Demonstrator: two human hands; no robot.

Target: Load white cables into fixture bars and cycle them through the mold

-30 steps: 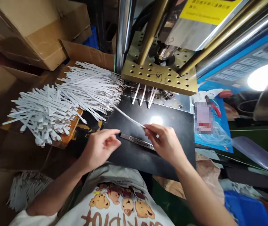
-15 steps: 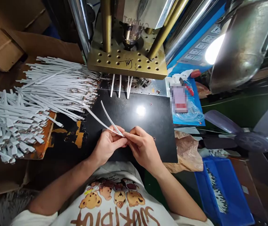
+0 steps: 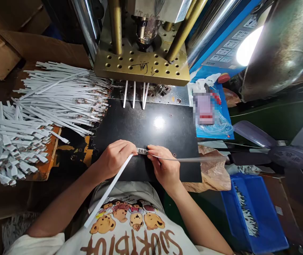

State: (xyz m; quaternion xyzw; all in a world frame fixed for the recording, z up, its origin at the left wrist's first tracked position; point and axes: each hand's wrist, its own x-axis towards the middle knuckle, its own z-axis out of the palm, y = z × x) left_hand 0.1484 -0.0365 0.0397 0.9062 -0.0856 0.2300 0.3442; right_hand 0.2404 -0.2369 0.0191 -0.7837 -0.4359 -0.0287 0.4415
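My left hand [image 3: 114, 158] pinches one end of a white strip [image 3: 106, 193] that slants down toward my chest. My right hand [image 3: 163, 164] pinches a second thin strip [image 3: 191, 160] that stretches out to the right. Both hands meet over a small metal bar [image 3: 142, 151] on the black plate [image 3: 151, 127]. Three white strips [image 3: 134, 94] stick out from under the brass press head [image 3: 140, 65] at the back of the plate.
A large heap of white strips [image 3: 39, 113] covers the cardboard at the left. A blue bin [image 3: 254, 212] with finished pieces stands at the lower right. A lamp [image 3: 276, 46], a fan [image 3: 284, 152] and a blue control panel [image 3: 228, 49] are at the right.
The two strip ends, which pointed up and away from my joined hands, have swung apart: one now hangs toward my chest, the other points right. Both hands dropped onto the metal bar.
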